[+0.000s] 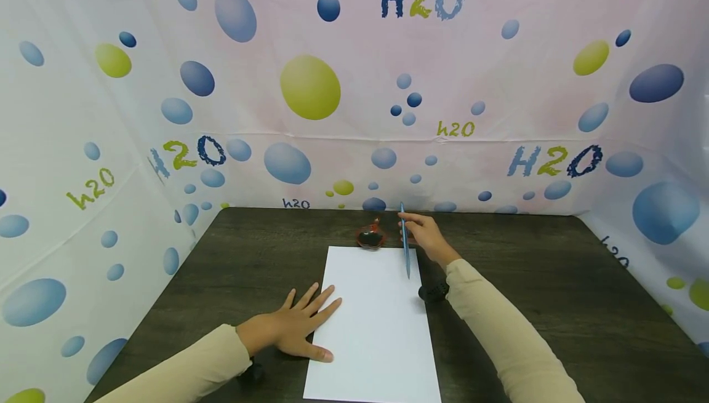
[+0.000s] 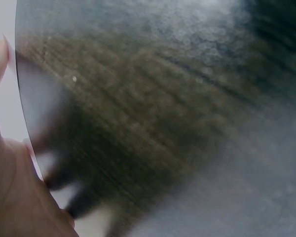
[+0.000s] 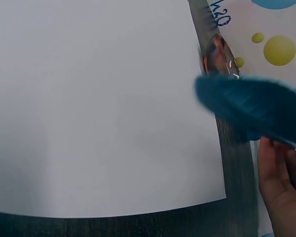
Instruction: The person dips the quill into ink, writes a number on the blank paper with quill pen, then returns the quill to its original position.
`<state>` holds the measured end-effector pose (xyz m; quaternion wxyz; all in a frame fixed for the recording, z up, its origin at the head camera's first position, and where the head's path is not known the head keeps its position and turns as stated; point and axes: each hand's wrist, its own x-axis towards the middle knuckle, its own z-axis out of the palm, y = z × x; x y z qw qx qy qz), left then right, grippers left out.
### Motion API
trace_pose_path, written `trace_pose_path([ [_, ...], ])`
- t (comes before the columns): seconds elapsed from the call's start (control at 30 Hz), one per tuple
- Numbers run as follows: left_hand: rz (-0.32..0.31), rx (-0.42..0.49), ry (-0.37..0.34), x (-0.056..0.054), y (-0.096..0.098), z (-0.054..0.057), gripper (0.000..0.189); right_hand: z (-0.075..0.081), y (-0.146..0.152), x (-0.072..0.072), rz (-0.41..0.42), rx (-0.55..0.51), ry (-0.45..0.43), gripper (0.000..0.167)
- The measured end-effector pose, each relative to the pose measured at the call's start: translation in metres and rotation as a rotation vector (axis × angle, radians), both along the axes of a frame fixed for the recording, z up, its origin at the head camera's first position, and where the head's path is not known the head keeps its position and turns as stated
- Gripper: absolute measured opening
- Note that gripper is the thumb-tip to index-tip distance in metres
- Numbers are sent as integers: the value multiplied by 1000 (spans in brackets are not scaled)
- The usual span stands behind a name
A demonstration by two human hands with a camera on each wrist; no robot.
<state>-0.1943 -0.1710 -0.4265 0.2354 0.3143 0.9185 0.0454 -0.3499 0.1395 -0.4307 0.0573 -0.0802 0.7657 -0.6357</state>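
A white sheet of paper [image 1: 371, 329] lies lengthwise on the dark tabletop. My left hand [image 1: 296, 326] rests across its left edge, fingers spread and straight, thumb on the sheet; part of this hand [image 2: 15, 192] shows at the left of the left wrist view. Over the sheet's far right corner, my right hand [image 1: 423, 234] pinches a slim blue feather [image 1: 406, 252], its pointed end towards me. In the right wrist view the feather [image 3: 251, 106] looks broad and blurred, with faint slanted lines. Just beyond the paper are orange-rimmed sunglasses [image 1: 371, 237], partly hidden behind the right hand.
The dark wood-grain tabletop [image 1: 526, 292] reaches back to a white patterned cloth [image 1: 354, 40] with blue and green spots, which hangs behind and along both sides. Black straps show at my wrists, one a dark wrist mount [image 1: 434, 292].
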Motion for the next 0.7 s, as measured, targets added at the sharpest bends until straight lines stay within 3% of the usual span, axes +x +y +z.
trace_pose_path([
  [0.23,-5,6,3,-1,-1,-3,96,-1,3,2,49,-150,-52,54],
  [0.53,-14,18,4,-1,-2,-4,96,0,7,6,39,-327,-113,53],
  [0.7,-15,23,5,-1,-1,-3,96,7,11,14,149,-542,-135,57],
])
